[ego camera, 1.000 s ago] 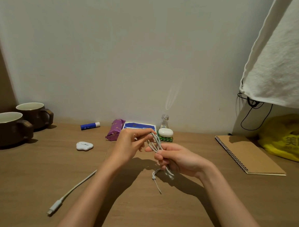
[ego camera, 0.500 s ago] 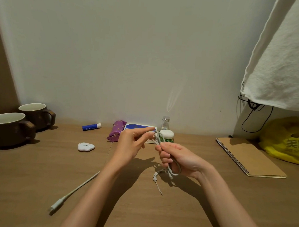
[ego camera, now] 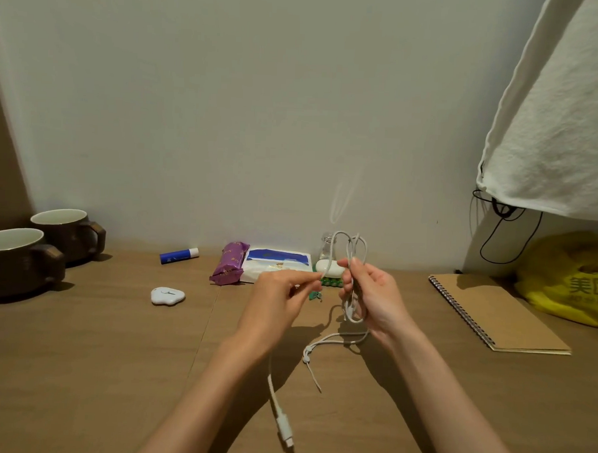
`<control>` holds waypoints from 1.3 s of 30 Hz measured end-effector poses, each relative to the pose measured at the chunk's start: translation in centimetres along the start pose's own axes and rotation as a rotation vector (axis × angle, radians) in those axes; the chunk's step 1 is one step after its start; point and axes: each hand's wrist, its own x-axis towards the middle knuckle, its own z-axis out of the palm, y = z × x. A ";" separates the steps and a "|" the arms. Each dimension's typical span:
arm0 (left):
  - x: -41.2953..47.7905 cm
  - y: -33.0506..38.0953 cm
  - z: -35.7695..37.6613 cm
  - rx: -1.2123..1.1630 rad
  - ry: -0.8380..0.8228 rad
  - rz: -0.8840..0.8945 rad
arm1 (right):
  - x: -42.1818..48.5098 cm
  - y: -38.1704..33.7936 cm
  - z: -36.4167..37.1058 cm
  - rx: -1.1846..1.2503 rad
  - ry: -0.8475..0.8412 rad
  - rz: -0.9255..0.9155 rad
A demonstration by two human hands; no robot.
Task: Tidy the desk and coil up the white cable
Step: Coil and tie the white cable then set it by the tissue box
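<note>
Above the bench (ego camera: 96, 371), gripping a few upright loops of white cable (ego camera: 356, 249) in right hand (ego camera: 373, 294); pinching the feed strand between left hand (ego camera: 280, 297) fingertips. Judging coiling roughly half done: tail trailing under left wrist to plug (ego camera: 283, 427) lying on bench, tie strap (ego camera: 310, 367) dangling unfastened. Looking thin, limp, unevenly looped. Leaving mugs (ego camera: 11, 265), glue stick (ego camera: 178, 255), purple packet (ego camera: 229, 267) for later tidying, by the look of it.

Desk (ego camera: 96, 371): two mugs (ego camera: 18, 265) far left. Glue stick (ego camera: 178, 255), packet (ego camera: 229, 267) and tissue pack (ego camera: 275, 264) in a row at far centre. Notebook (ego camera: 496, 313) right, bag (ego camera: 569, 275) behind it. Cable (ego camera: 349, 256) centre.
</note>
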 end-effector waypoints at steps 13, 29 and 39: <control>-0.2 -0.1 0.4 0.165 -0.125 0.183 | 0.1 0.4 -0.7 -0.260 -0.122 0.083; -0.4 1.9 0.5 -0.269 -0.479 -0.214 | 1.1 -0.6 -1.0 0.342 0.129 -0.071; -0.4 0.8 -0.7 -0.089 -0.725 -0.294 | 1.3 -2.1 -3.7 0.605 0.133 -0.019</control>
